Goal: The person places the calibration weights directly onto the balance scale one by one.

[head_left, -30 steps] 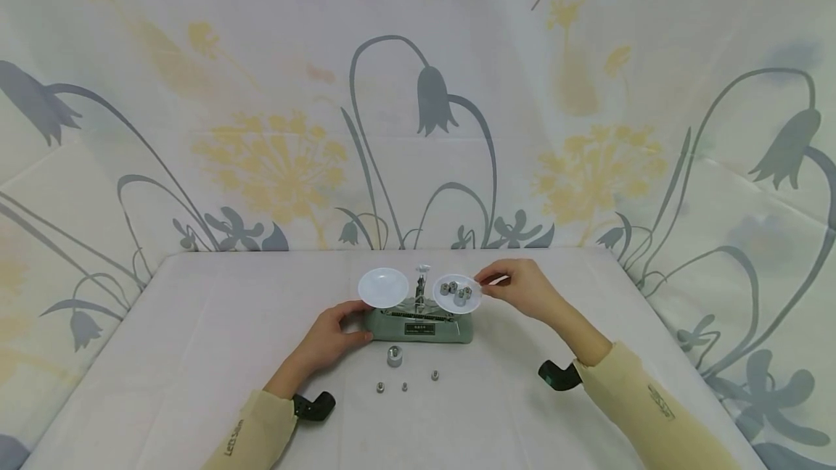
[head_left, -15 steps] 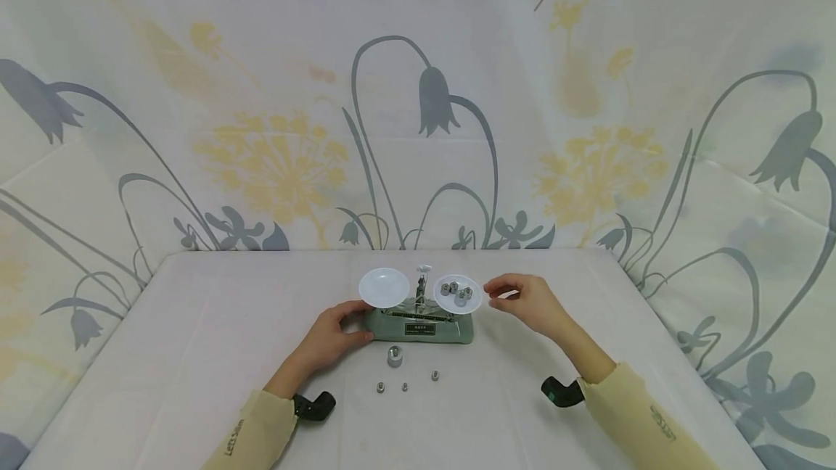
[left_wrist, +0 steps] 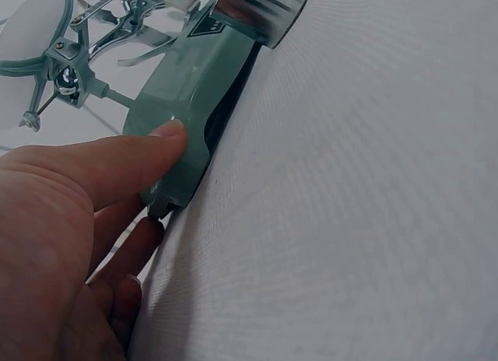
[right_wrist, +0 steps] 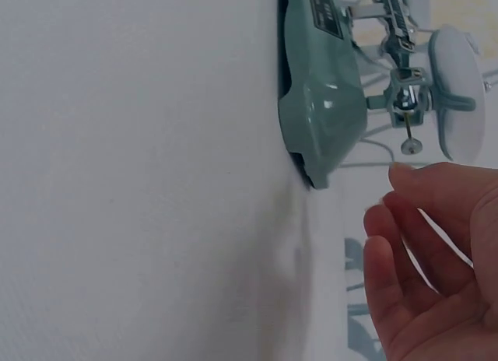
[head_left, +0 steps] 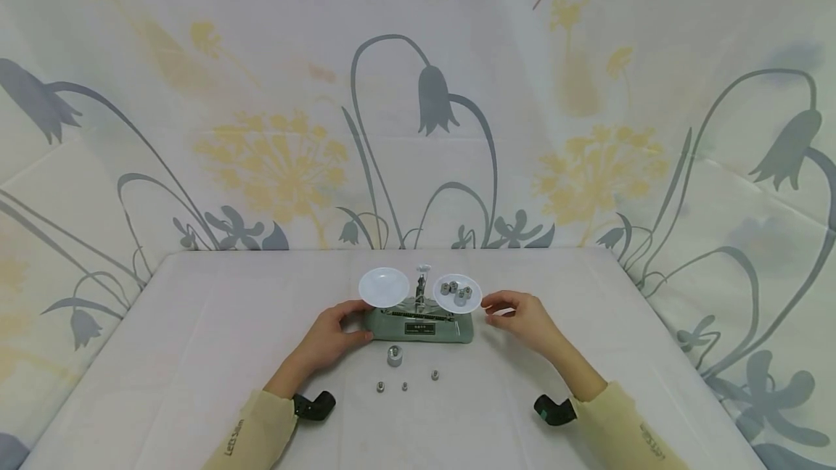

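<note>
A green balance scale stands on the white table. Its left pan is bare, while several metal weights sit on the right pan. My left hand holds the left end of the base. In the left wrist view the thumb lies on the green base, with the other fingers around its end. My right hand hovers just off the scale's right end, holding nothing. Seen in the right wrist view, its loosely bent fingers are close to the small adjusting nut, apart from it.
In front of the base stands a larger metal weight. Several small weights, one of them a tiny weight, stand nearer to me. A flower-printed curtain rises behind the table's back edge.
My right hand has come down and toward me from beside the right pan's rim, to the level of the base. The left hand and the weights have stayed in place.
</note>
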The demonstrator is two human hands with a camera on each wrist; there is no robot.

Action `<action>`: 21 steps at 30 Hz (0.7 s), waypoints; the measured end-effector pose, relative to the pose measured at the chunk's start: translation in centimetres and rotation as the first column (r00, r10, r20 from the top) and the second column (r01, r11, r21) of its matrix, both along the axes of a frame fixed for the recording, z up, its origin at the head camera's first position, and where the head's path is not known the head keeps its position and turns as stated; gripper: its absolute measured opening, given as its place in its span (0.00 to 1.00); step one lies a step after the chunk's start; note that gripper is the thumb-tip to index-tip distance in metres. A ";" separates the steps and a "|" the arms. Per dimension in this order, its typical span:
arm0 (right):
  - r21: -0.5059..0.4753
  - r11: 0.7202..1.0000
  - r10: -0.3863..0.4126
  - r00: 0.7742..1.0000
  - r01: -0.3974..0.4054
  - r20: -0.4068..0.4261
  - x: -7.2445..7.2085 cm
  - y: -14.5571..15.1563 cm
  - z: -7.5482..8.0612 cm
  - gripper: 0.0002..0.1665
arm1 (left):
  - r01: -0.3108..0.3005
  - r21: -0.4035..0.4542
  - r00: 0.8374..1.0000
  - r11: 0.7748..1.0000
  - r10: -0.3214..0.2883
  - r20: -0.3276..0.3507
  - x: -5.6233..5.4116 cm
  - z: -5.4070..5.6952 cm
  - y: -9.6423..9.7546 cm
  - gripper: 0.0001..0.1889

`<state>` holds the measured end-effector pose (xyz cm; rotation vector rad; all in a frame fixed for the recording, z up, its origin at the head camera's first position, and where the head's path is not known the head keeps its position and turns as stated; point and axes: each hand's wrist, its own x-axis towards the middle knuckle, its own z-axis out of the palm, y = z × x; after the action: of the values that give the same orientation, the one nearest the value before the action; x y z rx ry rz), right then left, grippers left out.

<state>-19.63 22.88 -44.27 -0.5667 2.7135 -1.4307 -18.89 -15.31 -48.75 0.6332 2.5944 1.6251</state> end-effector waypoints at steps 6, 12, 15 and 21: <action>-0.013 1.000 0.010 1.000 -0.009 0.018 0.6 -0.6 -0.9 0.15 | 0.003 0.007 1.000 1.000 -0.003 0.000 0.1 0.0 0.0 0.25; -0.031 0.998 0.046 0.999 -0.046 0.018 1.1 -1.2 -1.8 0.19 | -0.002 0.012 1.000 1.000 0.002 0.004 0.1 0.1 0.0 0.25; -0.043 0.998 0.050 0.999 -0.049 0.018 1.1 -1.5 -2.3 0.22 | -0.006 0.020 1.000 1.000 0.006 -0.002 0.2 0.1 0.0 0.26; -0.029 0.999 0.038 0.999 -0.038 0.000 0.9 -2.0 -2.5 0.26 | -0.022 -0.001 1.000 1.000 0.022 -0.001 0.1 0.1 0.2 0.26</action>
<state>-18.75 20.87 -46.75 -0.6154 2.6706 -1.4632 -18.77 -15.16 -48.67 0.6071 2.6118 1.6301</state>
